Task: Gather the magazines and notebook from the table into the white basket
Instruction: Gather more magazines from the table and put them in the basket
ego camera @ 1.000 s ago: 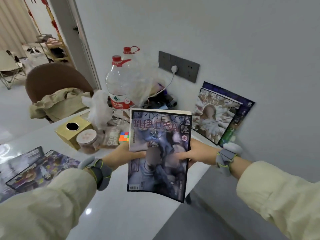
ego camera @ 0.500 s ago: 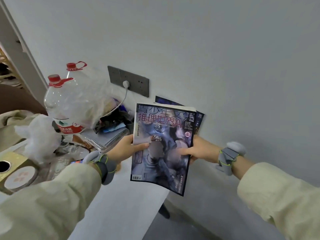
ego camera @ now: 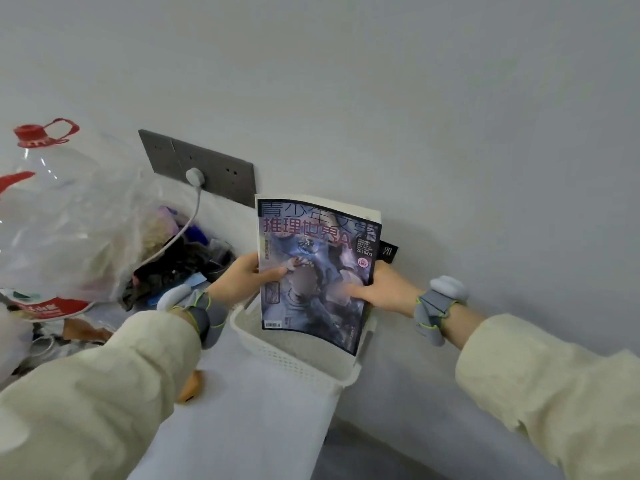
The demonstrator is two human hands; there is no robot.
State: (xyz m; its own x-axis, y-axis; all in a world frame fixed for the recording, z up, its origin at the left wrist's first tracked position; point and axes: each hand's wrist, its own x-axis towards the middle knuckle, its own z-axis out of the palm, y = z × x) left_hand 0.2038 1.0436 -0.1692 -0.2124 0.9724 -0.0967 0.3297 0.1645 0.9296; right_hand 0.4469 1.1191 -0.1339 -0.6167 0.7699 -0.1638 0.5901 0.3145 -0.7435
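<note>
I hold a thick magazine (ego camera: 317,271) with a blue illustrated cover upright, tilted slightly, over the white basket (ego camera: 291,362). My left hand (ego camera: 242,277) grips its left edge and my right hand (ego camera: 384,289) grips its right edge. The magazine's lower end reaches down to the basket's opening at the table's far right corner. A dark magazine corner (ego camera: 388,251) peeks out behind it, against the wall. The basket's inside is mostly hidden by the magazine.
A clear plastic bag (ego camera: 104,216) and a large water bottle with a red cap (ego camera: 38,188) crowd the table at left, with dark clutter (ego camera: 176,268) beside them. A grey wall socket panel (ego camera: 207,168) holds a plug and cable. The table edge (ego camera: 325,438) drops off beside the basket.
My view has swung right and down; the white basket has come into sight below the magazine. Both hands have carried the magazine toward the wall and down over the basket.
</note>
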